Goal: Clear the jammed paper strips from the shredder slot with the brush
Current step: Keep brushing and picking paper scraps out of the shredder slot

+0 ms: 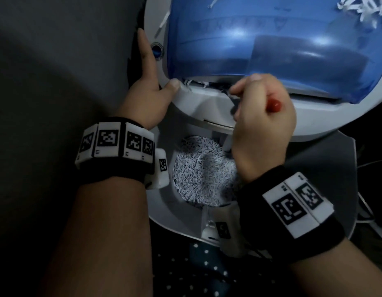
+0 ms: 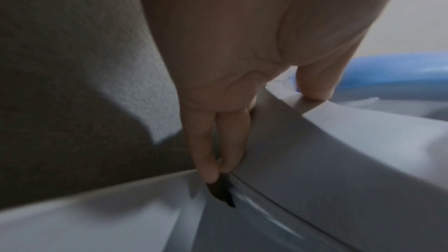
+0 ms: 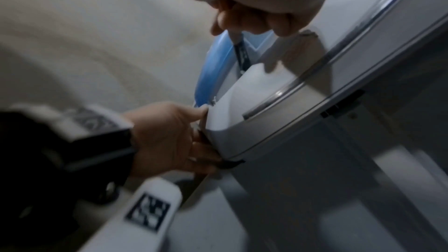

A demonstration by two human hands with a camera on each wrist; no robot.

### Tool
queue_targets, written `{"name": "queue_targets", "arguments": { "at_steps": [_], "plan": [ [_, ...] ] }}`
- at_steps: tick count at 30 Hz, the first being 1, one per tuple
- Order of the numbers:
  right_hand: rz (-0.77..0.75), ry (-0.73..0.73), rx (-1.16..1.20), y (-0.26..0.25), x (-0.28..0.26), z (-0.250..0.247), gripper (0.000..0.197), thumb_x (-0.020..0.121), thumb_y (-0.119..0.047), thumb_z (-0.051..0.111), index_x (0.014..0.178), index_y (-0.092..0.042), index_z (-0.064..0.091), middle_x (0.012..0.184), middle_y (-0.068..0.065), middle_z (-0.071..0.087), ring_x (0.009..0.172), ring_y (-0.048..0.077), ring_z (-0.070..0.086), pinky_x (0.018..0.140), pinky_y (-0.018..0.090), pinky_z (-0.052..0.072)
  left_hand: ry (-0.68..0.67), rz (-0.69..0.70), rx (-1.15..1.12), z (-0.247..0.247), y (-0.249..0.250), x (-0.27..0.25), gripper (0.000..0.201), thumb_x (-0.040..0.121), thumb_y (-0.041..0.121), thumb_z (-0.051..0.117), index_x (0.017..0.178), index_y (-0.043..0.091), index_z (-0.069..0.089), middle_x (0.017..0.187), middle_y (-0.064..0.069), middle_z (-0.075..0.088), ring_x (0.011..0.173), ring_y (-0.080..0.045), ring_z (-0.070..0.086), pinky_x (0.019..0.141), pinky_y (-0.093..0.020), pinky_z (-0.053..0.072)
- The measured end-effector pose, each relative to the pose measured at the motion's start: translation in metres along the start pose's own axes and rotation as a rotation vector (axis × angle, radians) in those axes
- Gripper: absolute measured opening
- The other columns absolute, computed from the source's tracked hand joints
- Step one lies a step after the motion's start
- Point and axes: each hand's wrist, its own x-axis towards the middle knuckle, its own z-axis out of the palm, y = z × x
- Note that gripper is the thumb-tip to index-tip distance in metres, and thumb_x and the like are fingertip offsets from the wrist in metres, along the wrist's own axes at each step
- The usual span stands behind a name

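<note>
The white shredder head (image 1: 207, 106) with its blue translucent cover (image 1: 271, 50) is tilted up over the bin. White jammed paper strips (image 1: 196, 83) poke out of the slot below the cover's edge. My left hand (image 1: 151, 91) clamps the head's left rim, thumb on top near the slot and fingers (image 2: 218, 141) running straight down the side; the right wrist view shows this left hand (image 3: 169, 137) too. My right hand (image 1: 263, 112) grips a brush (image 1: 275, 105) with a red handle end. Its dark bristle end (image 3: 241, 51) points into the slot.
The open bin (image 1: 162, 209) beneath holds a heap of shredded paper (image 1: 203, 174). Loose strips (image 1: 361, 7) lie on the cover at top right. A round blue button (image 1: 156, 50) sits by my left index finger. Grey carpet (image 1: 57, 61) spreads left; cables (image 1: 370, 221) run at right.
</note>
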Motion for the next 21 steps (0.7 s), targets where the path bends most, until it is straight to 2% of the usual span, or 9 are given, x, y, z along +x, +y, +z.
{"name": "queue_targets", "arguments": {
  "at_steps": [3, 5, 7, 10, 13, 15, 17, 19, 21],
  "plan": [
    [0.006, -0.257, -0.198, 0.006, -0.012, 0.010, 0.014, 0.097, -0.035, 0.054, 0.088, -0.031, 0.065, 0.077, -0.007, 0.067, 0.079, 0.014, 0.067, 0.078, 0.042, 0.054, 0.006, 0.018, 0.006, 0.001, -0.001, 0.000, 0.083, 0.105, 0.021, 0.046, 0.155, 0.023, -0.020, 0.166, 0.004, 0.000, 0.096, 0.027, 0.002, 0.090, -0.001, 0.002],
    [0.038, -0.336, -0.129, 0.003, -0.010, 0.009, 0.019, 0.099, -0.033, 0.054, 0.091, -0.025, 0.069, 0.075, 0.001, 0.069, 0.077, 0.016, 0.067, 0.079, 0.040, 0.055, 0.015, 0.017, 0.005, 0.001, -0.001, 0.000, 0.084, 0.105, 0.022, 0.047, 0.155, 0.025, -0.020, 0.166, 0.004, 0.001, 0.109, 0.024, 0.008, 0.099, -0.004, 0.004],
    [0.037, -0.217, -0.005, -0.003, -0.002, 0.003, 0.028, 0.099, -0.024, 0.052, 0.076, -0.019, 0.069, 0.059, 0.005, 0.059, 0.064, 0.019, 0.059, 0.066, 0.033, 0.048, 0.016, 0.012, 0.010, 0.001, 0.000, -0.001, 0.084, 0.105, 0.022, 0.047, 0.155, 0.024, -0.019, 0.166, 0.003, 0.001, 0.111, 0.023, 0.006, 0.097, 0.000, 0.002],
    [-0.009, -0.003, 0.027, -0.002, 0.003, -0.002, 0.033, 0.096, -0.021, 0.050, 0.064, -0.024, 0.060, 0.055, -0.009, 0.050, 0.061, 0.016, 0.051, 0.064, 0.035, 0.042, 0.000, 0.009, 0.009, 0.001, 0.001, 0.000, 0.083, 0.105, 0.021, 0.046, 0.155, 0.022, -0.021, 0.165, 0.003, -0.001, 0.089, 0.025, 0.002, 0.081, 0.004, 0.000],
    [0.019, -0.226, -0.147, 0.005, -0.006, 0.006, 0.020, 0.098, -0.035, 0.053, 0.083, -0.029, 0.065, 0.071, -0.010, 0.064, 0.074, 0.013, 0.064, 0.076, 0.040, 0.054, 0.009, 0.022, 0.013, 0.001, 0.000, -0.001, 0.083, 0.105, 0.021, 0.046, 0.155, 0.022, -0.020, 0.166, 0.003, 0.001, 0.094, 0.025, 0.005, 0.085, 0.002, 0.002],
    [0.052, -0.341, -0.118, 0.004, -0.008, 0.007, 0.020, 0.098, -0.034, 0.053, 0.092, -0.024, 0.069, 0.075, -0.007, 0.067, 0.077, 0.010, 0.066, 0.080, 0.037, 0.054, 0.009, 0.027, 0.024, 0.001, 0.000, -0.001, 0.083, 0.105, 0.021, 0.046, 0.155, 0.021, -0.020, 0.166, 0.001, 0.002, 0.099, 0.026, 0.006, 0.089, 0.002, 0.003],
    [0.016, -0.257, -0.044, -0.003, -0.005, 0.004, 0.029, 0.097, -0.029, 0.051, 0.080, -0.017, 0.070, 0.061, -0.003, 0.061, 0.065, 0.012, 0.059, 0.069, 0.032, 0.048, 0.012, 0.017, 0.025, 0.001, 0.000, 0.000, 0.084, 0.105, 0.023, 0.047, 0.155, 0.023, -0.020, 0.166, 0.002, 0.004, 0.109, 0.025, 0.011, 0.098, -0.003, 0.006],
    [-0.069, -0.099, 0.040, -0.009, -0.003, -0.001, 0.034, 0.097, -0.024, 0.050, 0.068, -0.014, 0.065, 0.053, -0.003, 0.050, 0.057, 0.015, 0.051, 0.062, 0.031, 0.041, 0.014, -0.001, 0.025, 0.001, 0.001, -0.001, 0.084, 0.105, 0.024, 0.046, 0.155, 0.025, -0.021, 0.166, 0.005, 0.002, 0.103, 0.024, 0.007, 0.092, -0.001, 0.003],
    [-0.160, -0.106, 0.069, -0.012, -0.005, -0.002, 0.031, 0.099, -0.022, 0.050, 0.071, -0.014, 0.063, 0.056, -0.009, 0.049, 0.057, 0.012, 0.050, 0.061, 0.029, 0.040, 0.013, -0.013, 0.022, 0.001, 0.000, 0.000, 0.084, 0.105, 0.026, 0.047, 0.155, 0.027, -0.021, 0.166, 0.006, 0.000, 0.106, 0.018, 0.006, 0.091, -0.002, 0.003]
  ]
}}
